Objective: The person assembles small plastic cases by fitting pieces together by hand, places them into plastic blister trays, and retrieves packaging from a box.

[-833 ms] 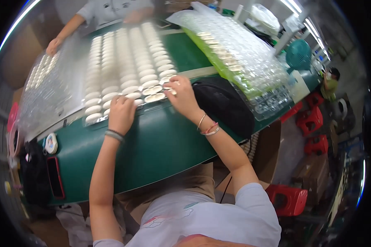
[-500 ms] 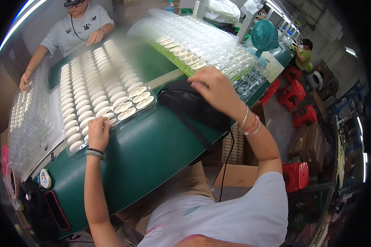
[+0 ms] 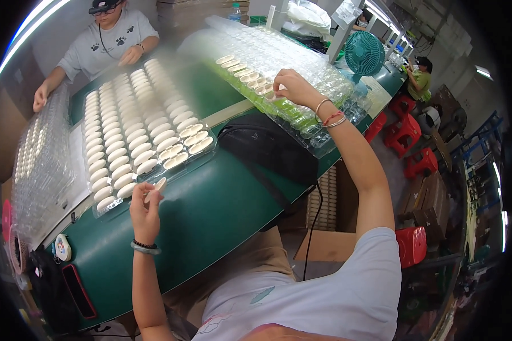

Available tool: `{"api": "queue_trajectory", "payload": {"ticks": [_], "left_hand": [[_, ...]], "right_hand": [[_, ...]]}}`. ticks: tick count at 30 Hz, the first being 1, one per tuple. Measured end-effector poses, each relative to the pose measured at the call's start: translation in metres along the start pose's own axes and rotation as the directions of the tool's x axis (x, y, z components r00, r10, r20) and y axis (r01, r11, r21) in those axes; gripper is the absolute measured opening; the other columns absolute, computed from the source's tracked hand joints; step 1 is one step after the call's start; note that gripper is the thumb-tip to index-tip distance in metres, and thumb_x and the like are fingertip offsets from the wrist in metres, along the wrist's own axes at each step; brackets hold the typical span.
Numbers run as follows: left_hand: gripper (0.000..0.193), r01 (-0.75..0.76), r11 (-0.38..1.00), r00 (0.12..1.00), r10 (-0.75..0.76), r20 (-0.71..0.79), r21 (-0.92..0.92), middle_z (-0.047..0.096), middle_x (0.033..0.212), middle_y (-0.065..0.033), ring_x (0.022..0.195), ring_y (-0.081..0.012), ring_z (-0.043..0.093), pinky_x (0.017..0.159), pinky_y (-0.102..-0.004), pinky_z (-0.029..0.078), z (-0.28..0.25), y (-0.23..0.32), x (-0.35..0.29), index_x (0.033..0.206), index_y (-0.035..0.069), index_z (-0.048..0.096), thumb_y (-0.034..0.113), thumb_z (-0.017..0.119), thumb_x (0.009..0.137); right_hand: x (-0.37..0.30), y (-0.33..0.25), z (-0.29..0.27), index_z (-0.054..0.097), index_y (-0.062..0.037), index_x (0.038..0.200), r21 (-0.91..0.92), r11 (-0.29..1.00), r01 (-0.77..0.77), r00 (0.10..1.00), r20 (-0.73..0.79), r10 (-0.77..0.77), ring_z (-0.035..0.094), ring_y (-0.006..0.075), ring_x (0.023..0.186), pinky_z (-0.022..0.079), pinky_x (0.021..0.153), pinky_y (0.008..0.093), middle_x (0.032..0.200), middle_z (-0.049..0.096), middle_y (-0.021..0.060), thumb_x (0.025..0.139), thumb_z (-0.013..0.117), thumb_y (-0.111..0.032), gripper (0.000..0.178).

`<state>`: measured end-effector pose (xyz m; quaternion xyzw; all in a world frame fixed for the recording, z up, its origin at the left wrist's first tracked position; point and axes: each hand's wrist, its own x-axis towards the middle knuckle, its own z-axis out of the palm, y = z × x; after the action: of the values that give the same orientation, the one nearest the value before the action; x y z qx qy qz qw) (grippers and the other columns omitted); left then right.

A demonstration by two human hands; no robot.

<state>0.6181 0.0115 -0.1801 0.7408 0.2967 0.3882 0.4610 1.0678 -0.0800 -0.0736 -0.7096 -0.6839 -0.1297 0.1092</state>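
Observation:
My left hand point(image 3: 145, 216) is raised just off the near edge of a clear plastic tray point(image 3: 194, 163), gripping a cream oval shell point(image 3: 160, 184) between thumb and fingers. Rows of cream oval pieces point(image 3: 115, 153) fill that tray. Most show rounded tops; several at its right corner point(image 3: 200, 145) show open hollows. Farther right, my right hand point(image 3: 297, 91) reaches over a stack of clear trays point(image 3: 310, 120) with green showing beneath. Its fingers close on another cream oval shell point(image 3: 272, 95), partly hidden, at the end of a short row of hollow ones point(image 3: 248, 77).
A black bag point(image 3: 267, 149) lies between the trays on the green table point(image 3: 210, 199). A teal fan point(image 3: 364, 53) stands behind the right stack. Across the table, a person point(image 3: 111, 42) has a hand beside another tray stack point(image 3: 42, 153). A phone point(image 3: 79, 290) lies at left.
My left hand has drawn back from the tray toward me, lifting an oval shell. My right hand has moved from above the bag up to the shells on the right stack.

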Motion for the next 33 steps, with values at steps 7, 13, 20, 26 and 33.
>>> {"api": "queue_trajectory", "payload": {"ticks": [7, 13, 20, 26, 33], "left_hand": [[0.039, 0.245, 0.85, 0.969, -0.231, 0.089, -0.465, 0.056, 0.109, -0.0107, 0.083, -0.0132, 0.059, 0.069, -0.0245, 0.05, -0.006, -0.013, -0.01, 0.119, -0.004, 0.048, 0.009, 0.061, 0.085], [0.041, 0.291, 0.797, 0.957, -0.243, 0.16, -0.529, 0.058, 0.109, -0.0106, 0.091, -0.0136, 0.058, 0.075, -0.0255, 0.05, -0.006, -0.008, -0.011, 0.121, -0.003, 0.049, 0.007, 0.062, 0.084], [0.039, 0.279, 0.8, 0.96, -0.251, 0.125, -0.532, 0.059, 0.106, -0.0087, 0.089, -0.0121, 0.058, 0.077, -0.0244, 0.049, -0.003, -0.015, -0.009, 0.119, -0.002, 0.051, 0.003, 0.062, 0.082], [0.037, 0.304, 0.794, 0.951, -0.289, 0.114, -0.526, 0.06, 0.105, -0.0084, 0.089, -0.0106, 0.058, 0.077, -0.0232, 0.049, -0.003, -0.024, -0.008, 0.118, 0.0, 0.052, 0.003, 0.062, 0.083], [0.041, 0.368, 0.803, 0.924, -0.37, 0.091, -0.469, 0.06, 0.105, -0.0067, 0.09, -0.0098, 0.057, 0.08, -0.0233, 0.048, -0.007, -0.025, -0.012, 0.122, 0.001, 0.05, 0.0, 0.061, 0.082]], "right_hand": [[-0.013, -0.045, -0.041, 0.057, 0.0052, 0.106, 0.958, 0.02, -0.286, 0.892, 0.259, 0.371, 0.058, 0.0096, 0.067, 0.049, 0.061, 0.0218, 0.091, 0.063, 0.0086, 0.087, 0.056, -0.009, 0.024], [-0.034, -0.12, -0.032, 0.052, 0.0044, 0.113, 0.852, -0.422, -0.311, 0.94, 0.342, -0.003, 0.057, 0.0101, 0.067, 0.047, 0.062, 0.0216, 0.086, 0.06, 0.0087, 0.088, 0.05, -0.004, 0.026], [-0.019, -0.197, 0.031, 0.047, 0.0, 0.113, 0.781, -0.549, -0.3, 0.946, 0.319, -0.063, 0.059, 0.014, 0.064, 0.051, 0.059, 0.0246, 0.092, 0.059, 0.0122, 0.082, 0.053, 0.001, 0.032], [0.001, -0.241, 0.076, 0.044, -0.0021, 0.125, 0.819, -0.489, -0.3, 0.951, 0.294, -0.092, 0.065, 0.0193, 0.074, 0.055, 0.063, 0.0267, 0.093, 0.058, 0.0084, 0.079, 0.057, 0.004, 0.049], [-0.008, -0.25, 0.098, 0.056, 0.0005, 0.112, 0.891, -0.236, -0.389, 0.921, 0.386, -0.061, 0.067, 0.019, 0.077, 0.054, 0.063, 0.0255, 0.091, 0.066, 0.0134, 0.089, 0.057, -0.014, 0.028]]}}
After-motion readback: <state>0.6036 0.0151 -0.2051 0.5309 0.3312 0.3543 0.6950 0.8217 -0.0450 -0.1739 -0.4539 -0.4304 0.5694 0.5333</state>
